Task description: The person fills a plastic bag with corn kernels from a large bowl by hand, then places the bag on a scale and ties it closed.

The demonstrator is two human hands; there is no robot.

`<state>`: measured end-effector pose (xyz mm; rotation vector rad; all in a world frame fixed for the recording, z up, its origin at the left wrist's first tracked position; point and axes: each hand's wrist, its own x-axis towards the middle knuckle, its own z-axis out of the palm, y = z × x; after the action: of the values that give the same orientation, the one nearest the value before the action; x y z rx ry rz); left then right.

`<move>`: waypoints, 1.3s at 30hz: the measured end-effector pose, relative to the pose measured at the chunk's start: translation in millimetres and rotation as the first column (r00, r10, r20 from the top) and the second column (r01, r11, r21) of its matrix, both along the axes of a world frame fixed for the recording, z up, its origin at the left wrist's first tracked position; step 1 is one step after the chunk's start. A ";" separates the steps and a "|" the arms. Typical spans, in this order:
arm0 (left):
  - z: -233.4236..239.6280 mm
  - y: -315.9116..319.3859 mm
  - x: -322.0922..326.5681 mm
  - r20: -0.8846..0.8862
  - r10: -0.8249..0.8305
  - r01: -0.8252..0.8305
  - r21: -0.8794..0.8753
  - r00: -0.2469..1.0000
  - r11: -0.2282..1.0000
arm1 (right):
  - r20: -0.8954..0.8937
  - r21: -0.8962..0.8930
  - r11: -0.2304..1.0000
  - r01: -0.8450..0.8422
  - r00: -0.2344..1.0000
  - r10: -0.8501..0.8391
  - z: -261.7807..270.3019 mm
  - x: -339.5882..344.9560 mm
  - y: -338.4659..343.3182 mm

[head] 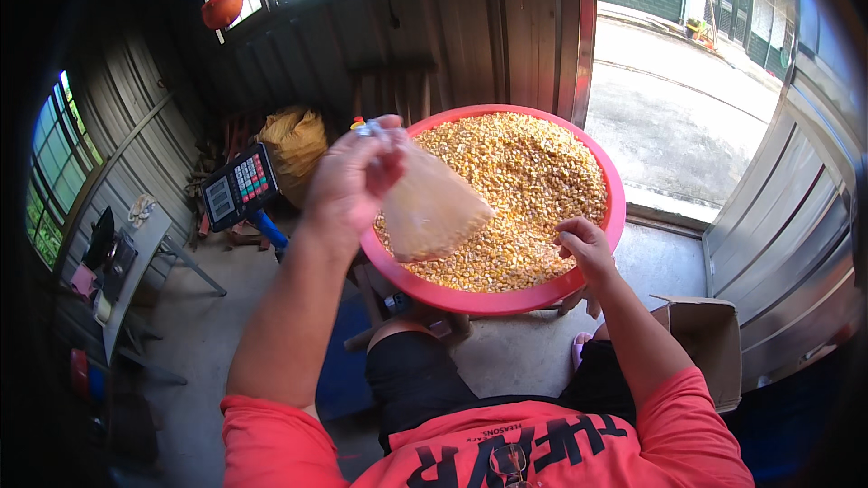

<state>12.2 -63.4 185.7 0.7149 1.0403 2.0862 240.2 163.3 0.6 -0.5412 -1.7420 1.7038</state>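
Note:
A wide red plastic basin (pixel 614 203) filled with dried corn kernels (pixel 522 176) stands in front of me on a wooden support. My left hand (pixel 359 166) is raised over the basin's left side, gripping the bunched top of a clear plastic bag (pixel 434 207). The bag hangs down to the right across the corn; what it contains, if anything, is hard to tell. Above the kernels near the basin's right rim is my right hand (pixel 584 247), its fingers curled with thumb and fingertips close together. Whether something small is pinched there cannot be made out.
A digital weighing-scale display (pixel 241 186) rises on a blue post at my left. Behind it sits a yellow sack (pixel 291 142). An open cardboard box (pixel 705 352) stands at my right, by the metal door (pixel 780 237). A narrow table (pixel 146 257) holds several items far left.

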 end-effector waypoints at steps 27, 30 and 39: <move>-53.1 -32.4 56.3 -0.290 -0.436 0.330 -0.349 0.852 0.877 | 0.279 0.361 0.928 -0.097 0.960 -0.008 102.0 -27.2 -35.3; -59.7 -39.6 65.4 -0.371 -0.366 0.237 -0.348 0.854 0.907 | -0.072 0.592 0.797 0.118 0.993 -0.094 124.0 -20.0 -46.7; -63.7 -41.3 64.7 -0.556 -0.258 0.032 -0.383 0.790 0.923 | 0.696 0.677 0.321 -0.662 0.718 0.012 129.1 -73.3 -119.0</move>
<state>76.9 -104.8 122.0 1.2641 1.5960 1.4835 166.9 44.2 129.7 -0.1002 -3.0971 0.4418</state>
